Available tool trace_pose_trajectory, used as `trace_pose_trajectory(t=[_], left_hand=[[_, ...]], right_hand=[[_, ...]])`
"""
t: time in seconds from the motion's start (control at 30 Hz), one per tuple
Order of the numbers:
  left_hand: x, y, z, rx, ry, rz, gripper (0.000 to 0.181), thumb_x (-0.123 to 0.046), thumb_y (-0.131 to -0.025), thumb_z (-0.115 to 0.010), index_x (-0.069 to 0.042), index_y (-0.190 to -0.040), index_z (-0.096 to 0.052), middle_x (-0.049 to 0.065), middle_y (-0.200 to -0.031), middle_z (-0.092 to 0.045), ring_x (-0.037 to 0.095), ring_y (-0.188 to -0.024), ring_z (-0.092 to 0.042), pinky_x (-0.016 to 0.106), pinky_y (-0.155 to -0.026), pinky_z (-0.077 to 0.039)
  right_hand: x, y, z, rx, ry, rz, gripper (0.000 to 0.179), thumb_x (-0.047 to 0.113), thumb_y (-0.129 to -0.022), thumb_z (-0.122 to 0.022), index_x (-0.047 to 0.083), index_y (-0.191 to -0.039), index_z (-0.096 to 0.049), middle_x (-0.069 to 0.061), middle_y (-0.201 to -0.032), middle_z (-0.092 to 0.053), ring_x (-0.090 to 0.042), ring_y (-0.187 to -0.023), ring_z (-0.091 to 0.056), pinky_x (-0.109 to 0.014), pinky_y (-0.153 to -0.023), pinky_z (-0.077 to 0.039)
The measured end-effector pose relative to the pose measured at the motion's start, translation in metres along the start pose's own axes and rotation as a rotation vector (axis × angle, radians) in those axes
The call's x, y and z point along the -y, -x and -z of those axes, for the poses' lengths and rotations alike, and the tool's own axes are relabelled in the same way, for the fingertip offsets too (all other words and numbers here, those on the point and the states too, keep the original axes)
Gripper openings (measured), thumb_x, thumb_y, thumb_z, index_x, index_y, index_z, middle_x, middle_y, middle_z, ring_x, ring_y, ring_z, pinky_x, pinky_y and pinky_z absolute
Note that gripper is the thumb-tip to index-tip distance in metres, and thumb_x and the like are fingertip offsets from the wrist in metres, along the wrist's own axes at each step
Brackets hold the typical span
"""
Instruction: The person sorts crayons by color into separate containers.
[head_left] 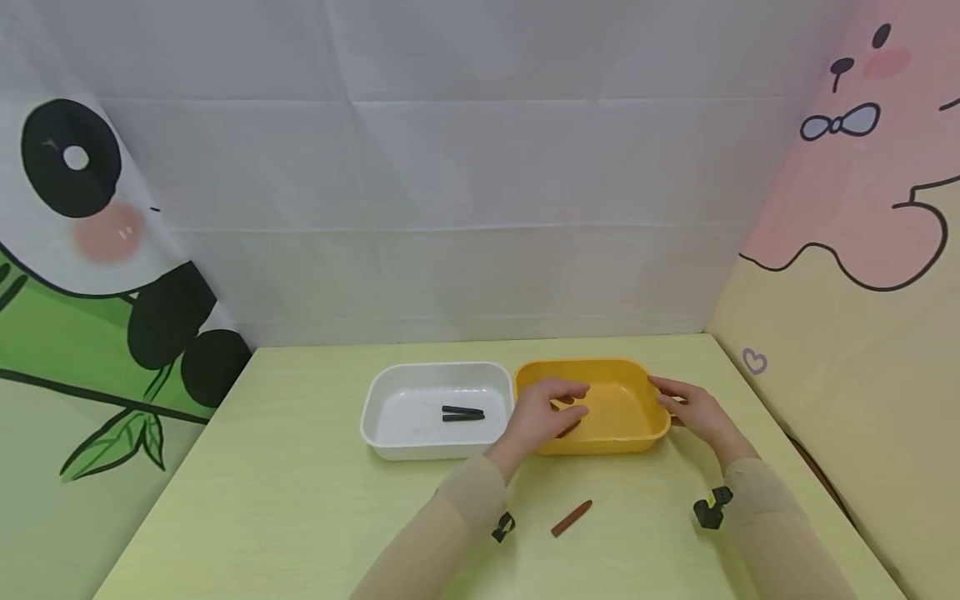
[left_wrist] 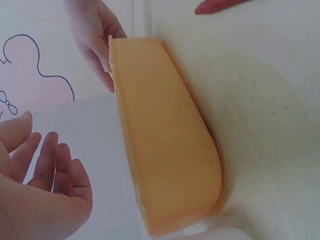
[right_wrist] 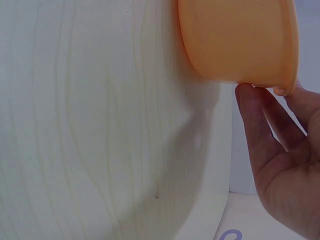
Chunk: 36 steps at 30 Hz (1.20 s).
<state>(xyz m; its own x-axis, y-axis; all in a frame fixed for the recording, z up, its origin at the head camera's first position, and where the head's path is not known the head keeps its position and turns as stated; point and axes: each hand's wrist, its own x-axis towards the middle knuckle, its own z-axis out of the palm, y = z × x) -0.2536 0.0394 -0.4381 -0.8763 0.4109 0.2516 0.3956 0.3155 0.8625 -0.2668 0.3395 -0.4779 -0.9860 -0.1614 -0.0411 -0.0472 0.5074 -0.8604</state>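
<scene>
My right hand [head_left: 696,414] pinches the right rim of a yellow plastic tray [head_left: 618,408], thumb on top and fingers under the lip in the right wrist view. Over the tray's left end, my left hand [head_left: 542,417] hovers with fingers loosely curved and nothing between them. Beneath that hand, partly hidden, brown crayon-like sticks [head_left: 570,428] lie inside the tray. Another brown stick [head_left: 572,518], tapered at one end, lies on the table between my forearms.
A white tray [head_left: 386,417] stands directly left of the yellow one. Two black sticks [head_left: 462,413] lie in it, side by side. The pale yellow table [head_left: 285,500] ends at a white cloth backdrop [head_left: 472,275], with printed cartoon cloths on both sides.
</scene>
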Motion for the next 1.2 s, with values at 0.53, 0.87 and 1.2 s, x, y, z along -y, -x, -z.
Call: trace_pose_trajectory(t=[0.53,0.87,1.2], left_hand=[[-0.011,0.034,-0.007,0.077,0.077,-0.012,0.039,-0.022,-0.089,-0.077,-0.014,-0.127,-0.070,-0.005,-0.123,-0.068,0.011,-0.106,-0.063,0.033,-0.093,-0.053],[-0.006,0.055,-0.015,0.086,0.006,-0.126,0.043,-0.023,-0.087,-0.078,-0.016,-0.128,-0.069,-0.009,-0.118,-0.069,0.008,-0.100,-0.061,0.025,-0.085,-0.051],[0.011,0.067,-0.017,0.167,-0.080,-0.194,0.046,-0.021,-0.086,-0.079,-0.012,-0.130,-0.067,-0.002,-0.116,-0.071,0.010,-0.097,-0.064,0.022,-0.083,-0.052]], right_hand=[[-0.004,-0.003,0.002,0.001,0.003,-0.004,0.047,0.012,-0.105,-0.051,-0.007,-0.146,-0.039,-0.034,-0.147,-0.037,-0.047,-0.119,-0.053,-0.036,-0.085,-0.057],[-0.006,-0.005,0.002,0.002,0.018,0.007,0.048,0.013,-0.104,-0.051,-0.006,-0.147,-0.040,-0.034,-0.147,-0.038,-0.047,-0.120,-0.052,-0.037,-0.084,-0.057],[-0.007,-0.005,0.003,0.001,0.025,0.014,0.047,0.012,-0.105,-0.051,-0.007,-0.146,-0.040,-0.034,-0.147,-0.038,-0.048,-0.120,-0.052,-0.037,-0.084,-0.057]])
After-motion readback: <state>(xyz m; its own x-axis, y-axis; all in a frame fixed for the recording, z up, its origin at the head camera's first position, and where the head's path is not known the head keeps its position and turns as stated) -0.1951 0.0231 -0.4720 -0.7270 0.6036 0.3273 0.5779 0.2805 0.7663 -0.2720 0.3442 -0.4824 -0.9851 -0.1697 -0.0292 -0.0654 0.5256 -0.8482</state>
